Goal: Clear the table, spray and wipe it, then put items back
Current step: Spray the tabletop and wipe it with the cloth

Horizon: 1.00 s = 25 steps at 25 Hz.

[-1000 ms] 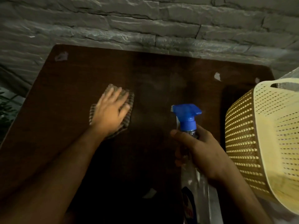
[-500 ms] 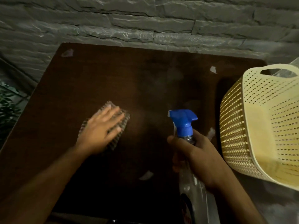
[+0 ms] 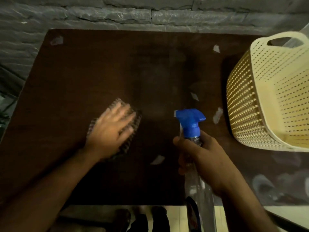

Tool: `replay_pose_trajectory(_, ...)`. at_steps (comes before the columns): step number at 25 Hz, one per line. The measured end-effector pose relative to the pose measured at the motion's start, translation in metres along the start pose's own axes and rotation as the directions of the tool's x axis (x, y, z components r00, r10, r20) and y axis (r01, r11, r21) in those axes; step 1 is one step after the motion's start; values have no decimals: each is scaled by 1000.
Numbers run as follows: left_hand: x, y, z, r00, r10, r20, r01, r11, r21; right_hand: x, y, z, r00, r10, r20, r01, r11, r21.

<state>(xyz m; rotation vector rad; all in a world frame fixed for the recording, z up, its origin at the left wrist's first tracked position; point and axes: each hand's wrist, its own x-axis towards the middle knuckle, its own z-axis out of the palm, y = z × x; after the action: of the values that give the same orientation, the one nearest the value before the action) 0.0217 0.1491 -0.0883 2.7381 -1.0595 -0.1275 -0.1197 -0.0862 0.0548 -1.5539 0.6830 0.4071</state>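
Observation:
A dark brown table [image 3: 80, 77] fills the view, its far edge against a stone wall. My left hand [image 3: 110, 131] lies flat with straight fingers on a folded striped cloth [image 3: 133, 129], pressing it to the table left of centre; the hand is motion-blurred. My right hand [image 3: 202, 158] grips the neck of a clear spray bottle [image 3: 199, 195] with a blue trigger head [image 3: 190, 121], held upright above the table's near right part. A faint mist hangs over the middle of the table.
A cream perforated plastic basket [image 3: 250, 101] stands tilted at the table's right edge. Small pale scraps or worn spots [image 3: 217, 115] dot the tabletop. The grey stone wall [image 3: 150, 15] runs behind. Below the near edge, floor tiles and dark feet show.
My left hand slid the cloth toward me and slightly left, then rightward. The view tilted downward, revealing the table's near edge. The spray bottle stayed upright in my right hand.

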Motion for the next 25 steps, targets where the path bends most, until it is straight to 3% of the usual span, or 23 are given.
replay_pose_trajectory(4,110,2,-1,954,-296,-41,297,954,29,-12,9,9,1000,13,-14,-12,999,50)
replay_pose_trajectory(5,112,21,2,962,-273,-22,274,961,30,-16,11,11,1000,13,-15,-12,998,58)
replay_pose_trajectory(8,30,68,9,998,16,61,-20,998,67,-29,13,11,1000,6,-9,-5,998,56)
replay_pose_trajectory(10,-46,61,10,996,68,50,-68,998,-4,-33,19,7,1000,17,-6,-17,998,64)
replay_pose_trajectory(13,-66,6,-1,981,-193,-13,193,981,15,-33,34,-1,1000,11,18,-11,999,34)
replay_pose_trajectory(15,-14,-16,-1,920,-383,-84,388,920,54,-36,40,-1,999,9,43,-9,1000,7)
replay_pose_trajectory(17,43,-1,-1,873,-484,-59,487,872,55,-38,44,1,998,-5,66,6,1000,-10)
replay_pose_trajectory(19,57,40,12,939,-343,-13,341,930,137,-43,47,2,997,-19,76,22,999,-36)
replay_pose_trajectory(21,5,91,19,989,-141,49,132,978,160,-50,46,0,995,-38,87,43,997,-63)
replay_pose_trajectory(23,-78,116,24,995,-94,13,94,995,13,-57,48,-5,995,-50,91,57,996,-73)
replay_pose_trajectory(25,-121,104,18,989,-150,14,150,988,-21,-60,53,-10,995,-45,88,52,996,-71)
